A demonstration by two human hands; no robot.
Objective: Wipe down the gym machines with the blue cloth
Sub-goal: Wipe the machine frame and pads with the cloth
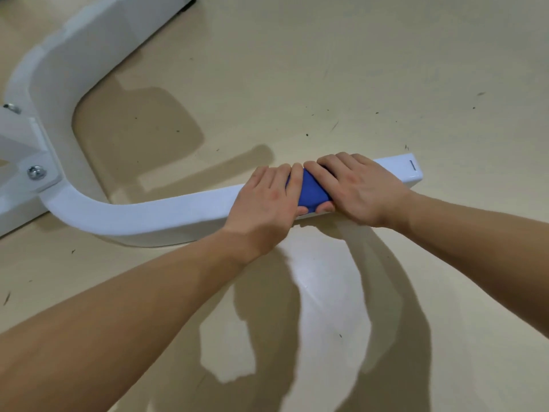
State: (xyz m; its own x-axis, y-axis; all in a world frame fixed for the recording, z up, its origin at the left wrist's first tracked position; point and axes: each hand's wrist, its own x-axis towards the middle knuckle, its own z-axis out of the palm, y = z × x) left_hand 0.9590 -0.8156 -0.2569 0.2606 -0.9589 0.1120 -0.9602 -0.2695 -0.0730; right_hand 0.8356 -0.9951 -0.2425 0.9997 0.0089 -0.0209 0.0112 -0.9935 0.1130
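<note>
I am in the wiping step, working on the low white frame bar [178, 209] of the machine, which lies on the floor [326, 69] and runs from the curve in the lower left of the frame to its square end at the right of centre. The blue cloth [310, 191] is wrapped over the top of this bar, a little right of the centre of the frame, and only a small wedge of it shows between my two hands. My left hand [269, 200] grips the bar and the left part of the cloth, with the fingers curled over the far edge. My right hand [361, 188] does the same on the right part, with its thumb tucked under the near edge, touching the cloth. How much of the cloth lies hidden under my palms I cannot tell, probably most of it. The stretch from my hands to the square end is short, so I judge this bar is close to finished on that side. The next move calls for firm pressure downward and a slide of both hands together along the bar, so that the cloth does not bunch or slip off. After that the curved part and the bracket with the bolt [36, 172] at the left edge are left to wipe.
</note>
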